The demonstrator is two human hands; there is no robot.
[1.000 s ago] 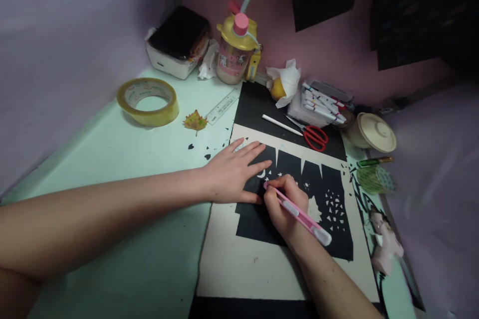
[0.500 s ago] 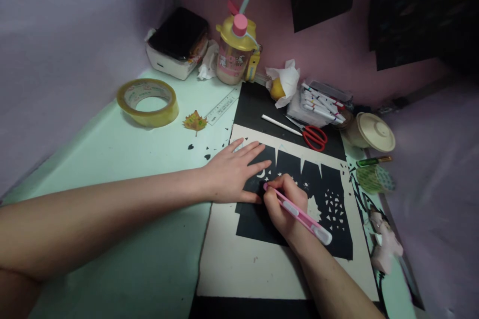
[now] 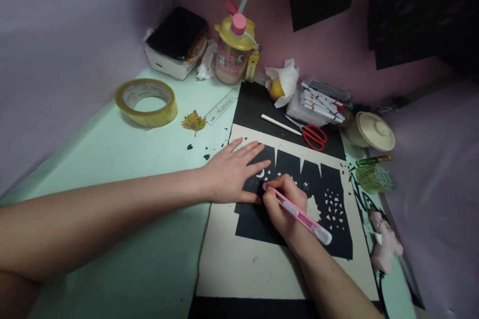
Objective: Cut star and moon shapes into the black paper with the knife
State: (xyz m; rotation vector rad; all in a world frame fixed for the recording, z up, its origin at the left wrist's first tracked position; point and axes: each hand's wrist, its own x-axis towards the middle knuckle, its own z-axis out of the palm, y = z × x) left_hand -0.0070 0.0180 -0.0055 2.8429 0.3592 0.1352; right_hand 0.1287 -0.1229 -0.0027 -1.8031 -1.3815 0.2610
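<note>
1. A person worked at a pale green table [image 3: 149,154], where a cream board [image 3: 239,274] lay to the right of the middle, with a black cut-out paper [image 3: 258,227] flat upon it.
2. The left hand [image 3: 232,174] lay palm down with its fingers spread, across the left part of the black paper and the board around it.
3. The right hand [image 3: 286,199] was just beside it, pinching a pink cutter [image 3: 301,214] between thumb and fingers near its front end. The handle slanted back toward the near right; from where I stood, I could not tell whether the tip touched the paper.
4. Openings in the paper showed a crescent moon, small stars, a little sun and, at the right, a cluster of angular bits. Narrow pointed gaps notched its far edge.
5. Beyond the board, a white stick [image 3: 280,124] and red-handled scissors [image 3: 314,137] lay on a black sheet [image 3: 254,104].
6. On the far left sat a roll of clear yellowish tape [image 3: 157,114], then a lobed leaf [image 3: 194,121] beside a transparent ruler [image 3: 221,106].
7. Along the back stood a yellow-lidded cup [image 3: 232,55] and, farther right, a box of markers [image 3: 324,104].
</note>
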